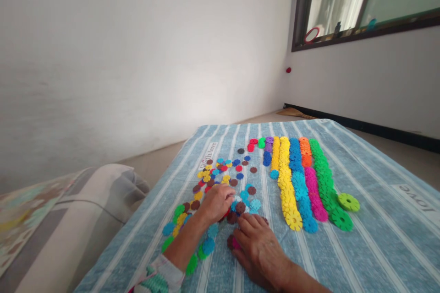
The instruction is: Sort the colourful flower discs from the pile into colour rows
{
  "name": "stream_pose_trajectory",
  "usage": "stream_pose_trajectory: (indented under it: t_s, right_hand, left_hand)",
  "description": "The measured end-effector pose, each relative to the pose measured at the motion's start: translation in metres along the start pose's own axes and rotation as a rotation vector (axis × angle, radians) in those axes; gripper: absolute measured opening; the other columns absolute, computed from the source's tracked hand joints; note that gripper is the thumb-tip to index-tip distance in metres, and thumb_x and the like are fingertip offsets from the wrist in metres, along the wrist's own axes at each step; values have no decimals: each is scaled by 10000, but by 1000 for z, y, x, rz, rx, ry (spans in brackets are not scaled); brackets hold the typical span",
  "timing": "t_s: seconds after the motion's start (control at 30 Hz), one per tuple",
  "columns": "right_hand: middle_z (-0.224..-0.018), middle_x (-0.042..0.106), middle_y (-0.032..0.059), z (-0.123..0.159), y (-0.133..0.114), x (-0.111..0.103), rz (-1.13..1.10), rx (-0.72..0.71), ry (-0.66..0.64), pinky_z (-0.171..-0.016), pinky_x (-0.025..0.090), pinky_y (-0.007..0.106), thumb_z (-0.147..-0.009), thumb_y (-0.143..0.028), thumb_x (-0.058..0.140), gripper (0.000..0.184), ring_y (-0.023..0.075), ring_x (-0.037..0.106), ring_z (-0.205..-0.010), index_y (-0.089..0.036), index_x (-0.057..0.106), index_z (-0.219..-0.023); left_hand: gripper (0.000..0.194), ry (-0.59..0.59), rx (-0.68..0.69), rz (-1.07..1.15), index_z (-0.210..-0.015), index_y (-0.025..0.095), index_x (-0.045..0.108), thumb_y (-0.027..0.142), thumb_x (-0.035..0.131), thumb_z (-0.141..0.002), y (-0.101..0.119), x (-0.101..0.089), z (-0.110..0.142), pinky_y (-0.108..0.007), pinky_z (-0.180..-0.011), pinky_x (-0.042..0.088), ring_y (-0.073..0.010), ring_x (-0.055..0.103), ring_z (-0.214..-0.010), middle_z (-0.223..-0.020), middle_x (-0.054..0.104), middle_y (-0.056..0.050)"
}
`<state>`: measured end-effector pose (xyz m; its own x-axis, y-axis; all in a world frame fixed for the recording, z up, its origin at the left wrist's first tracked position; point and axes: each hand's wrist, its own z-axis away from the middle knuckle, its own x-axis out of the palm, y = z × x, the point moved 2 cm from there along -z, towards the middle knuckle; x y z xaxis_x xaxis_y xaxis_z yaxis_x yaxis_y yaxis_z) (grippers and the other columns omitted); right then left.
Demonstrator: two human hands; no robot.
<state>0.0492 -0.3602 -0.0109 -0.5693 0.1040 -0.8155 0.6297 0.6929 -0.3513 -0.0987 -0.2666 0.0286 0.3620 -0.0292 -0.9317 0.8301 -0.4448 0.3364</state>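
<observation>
My left hand [217, 202] reaches over a loose pile of small notched plastic snowflake discs, its thumb and fingers pinched together. What the pinch holds, if anything, is hidden. Just right of it lie brown discs [240, 208] and light blue discs [255, 205]. Nearer to me, my right hand [260, 248] rests low on the cloth with its fingers curled. A magenta disc [236, 243] and a brown disc [230, 241] show at its thumb side, partly covered by the hand. Green, yellow and blue discs lie beside and under my left forearm.
Overlapping rows of discs run away from me on the right, among them a yellow row [284, 178] and a green row [321, 174]. A lime disc [349, 202] leans beside the green row. The striped blue cloth [374, 238] covers the table. Grey-striped fabric [92, 219] lies at left.
</observation>
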Motion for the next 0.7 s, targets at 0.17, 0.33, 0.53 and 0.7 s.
stream_pose_trajectory:
  t_s: [0.17, 0.33, 0.53, 0.7]
  right_hand:
    - [-1054, 630, 59, 3, 1, 6, -13, -37, 14, -874, 426, 433, -866, -259, 647, 90, 271, 551, -996, -204, 591, -909]
    - [-1063, 628, 62, 4, 0, 3, -22, -63, -10, -895, 427, 429, -898, -237, 598, 39, 262, 552, -1000, -203, 589, -914]
    - [-1053, 626, 52, 5, -1, 1, -24, -62, -7, -910, 423, 422, -904, -223, 590, 25, 257, 551, -1029, -207, 588, -923]
    - [-1037, 625, 49, 8, -1, 1, -13, -34, -1, -908, 423, 427, -904, -222, 596, 19, 259, 549, -1037, -207, 586, -899]
  left_hand:
    - [158, 4, 30, 1, -760, 182, 662, 155, 509, -790, 1, 2, 16, -273, -760, 420, -183, 570, -833, -805, 621, -35]
    - [137, 13, 6, -45, -819, 192, 688, 228, 557, -803, 5, 7, 22, -315, -806, 436, -216, 573, -892, -888, 624, -58]
    - [105, 20, -48, -12, -752, 179, 662, 241, 591, -797, 4, 8, 21, -294, -761, 423, -195, 569, -836, -821, 610, -46]
    - [149, 57, -120, 15, -665, 172, 612, 219, 581, -803, 0, 8, 20, -266, -712, 404, -166, 549, -782, -762, 590, -26]
